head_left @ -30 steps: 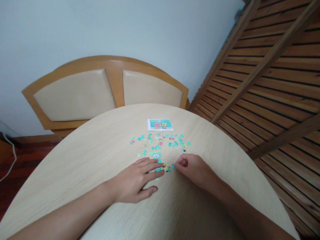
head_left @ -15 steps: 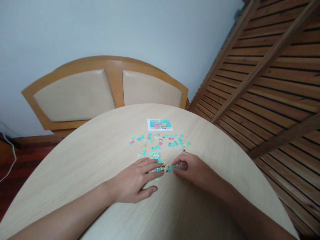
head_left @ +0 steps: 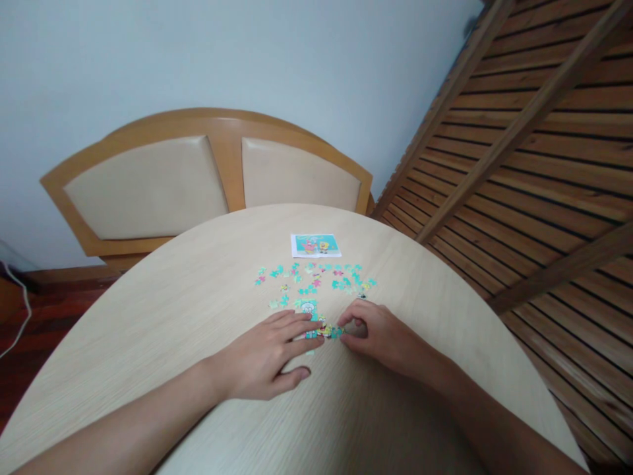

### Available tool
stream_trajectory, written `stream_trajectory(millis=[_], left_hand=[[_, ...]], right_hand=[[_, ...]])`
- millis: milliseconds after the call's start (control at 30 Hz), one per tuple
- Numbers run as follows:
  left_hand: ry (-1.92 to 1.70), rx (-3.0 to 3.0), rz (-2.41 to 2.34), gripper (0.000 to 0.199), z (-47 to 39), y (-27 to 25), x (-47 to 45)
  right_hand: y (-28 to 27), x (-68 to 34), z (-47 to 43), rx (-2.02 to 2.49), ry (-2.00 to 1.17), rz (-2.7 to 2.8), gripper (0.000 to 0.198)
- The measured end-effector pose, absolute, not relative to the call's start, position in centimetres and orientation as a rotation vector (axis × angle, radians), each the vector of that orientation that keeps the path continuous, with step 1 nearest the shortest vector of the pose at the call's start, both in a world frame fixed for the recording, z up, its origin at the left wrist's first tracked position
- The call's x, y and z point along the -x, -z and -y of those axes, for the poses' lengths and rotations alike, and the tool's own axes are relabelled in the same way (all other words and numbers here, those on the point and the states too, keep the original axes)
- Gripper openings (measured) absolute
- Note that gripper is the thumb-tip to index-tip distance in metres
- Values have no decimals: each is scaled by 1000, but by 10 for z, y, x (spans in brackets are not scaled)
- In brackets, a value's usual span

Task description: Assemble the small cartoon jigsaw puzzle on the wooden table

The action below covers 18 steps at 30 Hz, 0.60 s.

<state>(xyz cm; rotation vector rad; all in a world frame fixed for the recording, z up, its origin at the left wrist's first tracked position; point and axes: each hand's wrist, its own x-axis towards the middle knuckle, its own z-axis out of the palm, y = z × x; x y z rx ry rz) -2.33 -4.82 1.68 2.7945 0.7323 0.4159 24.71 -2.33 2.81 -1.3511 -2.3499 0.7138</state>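
My left hand [head_left: 271, 353] lies flat with its fingers spread, the fingertips resting on a partly joined jigsaw puzzle [head_left: 309, 309]. The joined part has a teal ground with a white and yellow cartoon figure, and my fingers cover some of it. At its right end my right hand [head_left: 373, 326] is curled, with thumb and forefinger pinching a small teal and yellow puzzle piece [head_left: 341, 331]. That piece touches or nearly touches the joined ones; I cannot tell if it is locked in. One dark and white loose piece [head_left: 362, 296] lies just beyond my right knuckles.
Several loose puzzle pieces [head_left: 307, 291], teal, pink and yellow, are scattered beyond my hands on the round wooden table [head_left: 198, 290]. Behind them lies a reference picture card [head_left: 316, 245]. A padded chair [head_left: 232, 165] stands at the far edge, and a slatted wooden panel [head_left: 534, 165] rises on the right.
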Motion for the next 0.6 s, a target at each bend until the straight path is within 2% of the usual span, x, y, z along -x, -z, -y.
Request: stream_trajectory(millis=[600], left_hand=[[-403,-2806,-739,52,49,-18,22]], right_hand=[[-30,-243,25,1299,-658,2412,10]])
